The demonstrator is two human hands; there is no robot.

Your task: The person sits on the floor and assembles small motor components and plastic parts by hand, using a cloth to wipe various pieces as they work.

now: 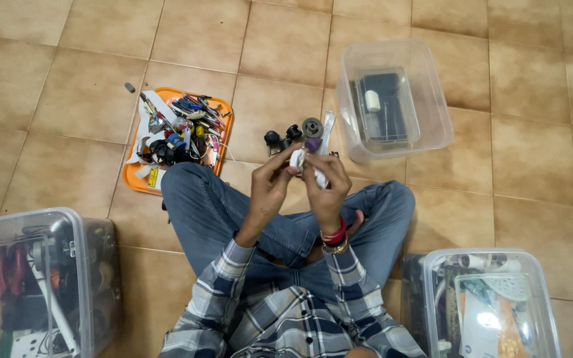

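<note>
Here, white piece [316,174] slanting down-right.

A flat white and orange package [492,325] with a bluish patch lies in the clear plastic bin [552,311] at the near right, and a small yellow label [153,177] sits at the near edge of the orange tray [134,174], far left.
</note>
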